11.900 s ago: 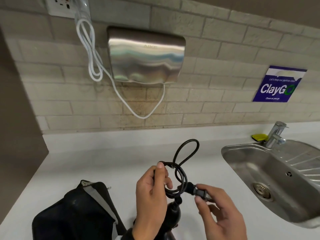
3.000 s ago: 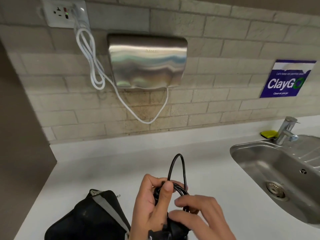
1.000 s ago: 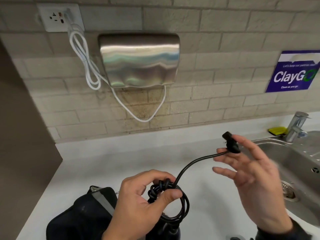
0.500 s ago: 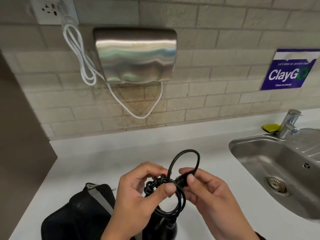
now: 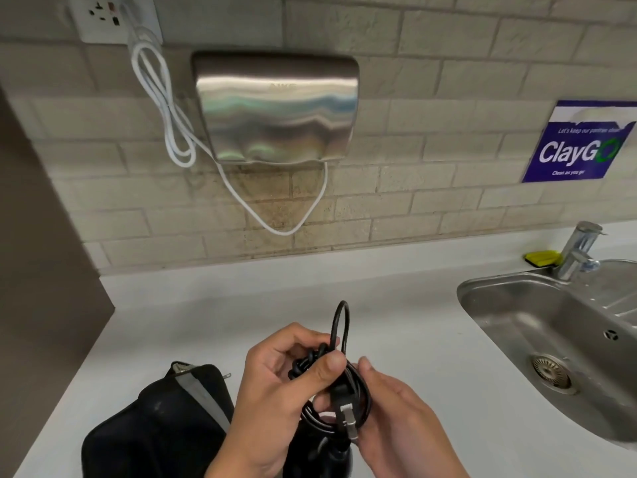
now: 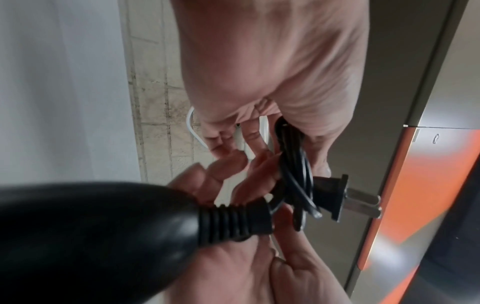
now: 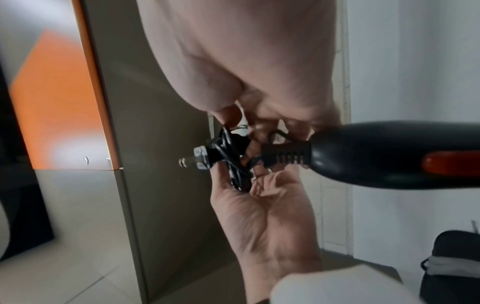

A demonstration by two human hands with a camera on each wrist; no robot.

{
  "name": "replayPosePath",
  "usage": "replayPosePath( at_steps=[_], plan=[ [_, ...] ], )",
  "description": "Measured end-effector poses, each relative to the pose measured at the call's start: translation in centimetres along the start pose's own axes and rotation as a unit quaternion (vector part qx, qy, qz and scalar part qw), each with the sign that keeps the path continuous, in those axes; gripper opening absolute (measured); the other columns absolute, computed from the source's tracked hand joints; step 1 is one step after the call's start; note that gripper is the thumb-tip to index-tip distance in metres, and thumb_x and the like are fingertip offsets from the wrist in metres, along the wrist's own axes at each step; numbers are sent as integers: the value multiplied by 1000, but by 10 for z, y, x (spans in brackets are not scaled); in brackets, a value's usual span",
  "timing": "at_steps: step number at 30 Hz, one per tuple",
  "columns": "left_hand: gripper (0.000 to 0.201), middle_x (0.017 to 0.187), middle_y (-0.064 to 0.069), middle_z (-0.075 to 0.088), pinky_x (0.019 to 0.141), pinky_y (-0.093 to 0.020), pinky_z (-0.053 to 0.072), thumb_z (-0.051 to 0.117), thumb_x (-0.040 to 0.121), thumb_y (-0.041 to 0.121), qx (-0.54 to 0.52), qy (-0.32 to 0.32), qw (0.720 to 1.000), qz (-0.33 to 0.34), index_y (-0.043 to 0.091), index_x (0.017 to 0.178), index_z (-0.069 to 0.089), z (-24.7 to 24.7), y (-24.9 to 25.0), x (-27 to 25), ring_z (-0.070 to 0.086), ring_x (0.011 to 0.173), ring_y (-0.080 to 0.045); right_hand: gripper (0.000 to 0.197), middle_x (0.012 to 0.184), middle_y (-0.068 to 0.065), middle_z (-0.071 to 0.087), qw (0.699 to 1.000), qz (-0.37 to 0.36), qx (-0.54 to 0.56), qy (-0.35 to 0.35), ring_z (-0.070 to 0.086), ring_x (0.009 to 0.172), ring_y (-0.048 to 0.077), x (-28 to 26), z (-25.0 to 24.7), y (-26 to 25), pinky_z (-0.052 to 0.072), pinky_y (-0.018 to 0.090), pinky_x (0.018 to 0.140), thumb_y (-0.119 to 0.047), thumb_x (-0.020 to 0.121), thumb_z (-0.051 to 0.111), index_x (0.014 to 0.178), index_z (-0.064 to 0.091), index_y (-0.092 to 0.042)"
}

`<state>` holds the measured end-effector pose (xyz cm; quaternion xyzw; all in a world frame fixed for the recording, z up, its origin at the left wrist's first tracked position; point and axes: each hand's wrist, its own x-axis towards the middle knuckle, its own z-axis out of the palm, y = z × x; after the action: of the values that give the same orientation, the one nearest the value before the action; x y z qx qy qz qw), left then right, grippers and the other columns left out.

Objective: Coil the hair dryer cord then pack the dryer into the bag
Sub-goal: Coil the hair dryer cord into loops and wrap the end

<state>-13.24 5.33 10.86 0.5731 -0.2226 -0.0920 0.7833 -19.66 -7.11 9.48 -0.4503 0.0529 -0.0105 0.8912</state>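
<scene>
The left hand [image 5: 275, 384] holds the black cord [image 5: 339, 343], which is wound into loops above the white counter [image 5: 206, 305]. Its thumb and fingers are curled tight around the bundle. The right hand [image 5: 396, 419] is curled under the loops, and its fingers hold the plug [image 5: 344, 408], which pokes through the coil. The hair dryer [image 6: 91, 236] hangs just below the hands, with its cord end up. The black bag [image 5: 155, 426] lies on the counter, just left of the hands

Black hair dryer [image 6: 91, 236] hangs handle-up; black cord [image 5: 339, 384] bundled in tight loops above the handle, one loop upright, plug [image 6: 335, 197] protruding, apparently threaded through. Black bag [image 5: 155, 429] lies left on the counter.
</scene>
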Motion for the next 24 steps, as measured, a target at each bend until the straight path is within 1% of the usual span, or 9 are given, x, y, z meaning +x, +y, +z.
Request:
replayPosePath(
  at_steps=[3,5,8,9,13,17,20,22,24],
  plan=[
    [35,85,-11,76,76,-37,59,92,55,31,-26,16,999,-23,10,72,70,5,1,0,74,90,-30,60,88,18,75,994,-8,-112,8,69,86,28,-2,-6,3,50,40,81,-55,77,50,97,76,-5],
    [29,81,-10,75,72,-46,61,93,58,12,-50,30,997,-48,7,73,69,8,3,-1,74,89,-38,70,99,13,76,979,-21,-205,12,68,100,27,-6,-9,4,46,43,95,-73,66,59,100,76,-15],
    [31,81,-12,75,63,-39,61,92,53,12,-49,39,997,-51,5,74,71,8,5,-2,75,82,-37,75,105,25,67,956,-78,-283,-26,65,102,21,-14,-11,0,42,39,96,-75,64,64,103,71,-11],
    [30,82,-14,74,64,-33,61,91,55,13,-43,39,997,-43,3,75,71,8,6,-2,75,78,-32,72,105,19,68,941,-107,-320,-33,65,105,19,-15,-12,-1,44,40,96,-73,66,64,104,70,-12],
    [30,77,-9,75,58,-14,53,80,59,12,-15,41,999,-16,-5,79,69,10,7,-2,71,63,-14,68,102,-3,62,840,-278,-460,77,60,92,18,-21,-15,-2,49,30,78,-71,54,73,105,58,-29],
    [29,74,-9,75,57,-19,55,83,55,19,10,52,999,-10,3,76,72,14,6,-1,72,61,-16,41,99,-8,54,752,-343,-556,83,52,87,1,-26,-4,-3,39,21,81,-74,60,66,93,60,-51],
    [31,67,-6,73,49,-22,52,83,53,23,8,63,998,-12,5,76,71,17,7,-2,68,54,-17,27,112,-26,39,631,-391,-664,85,42,92,1,-30,3,-1,35,13,79,-44,76,62,101,56,-53],
    [28,65,-5,73,49,-24,52,82,53,28,33,80,996,3,12,74,72,18,7,-3,66,51,-16,22,108,-25,46,637,-430,-634,82,53,88,9,-34,5,-3,42,18,72,-32,79,62,98,60,-43],
    [24,63,-7,71,49,-28,51,82,55,33,58,105,993,20,20,74,73,16,5,-3,60,47,-15,10,101,-19,58,686,-447,-570,68,62,83,13,-37,8,-11,47,20,70,-32,81,64,91,65,-35]
  ],
)
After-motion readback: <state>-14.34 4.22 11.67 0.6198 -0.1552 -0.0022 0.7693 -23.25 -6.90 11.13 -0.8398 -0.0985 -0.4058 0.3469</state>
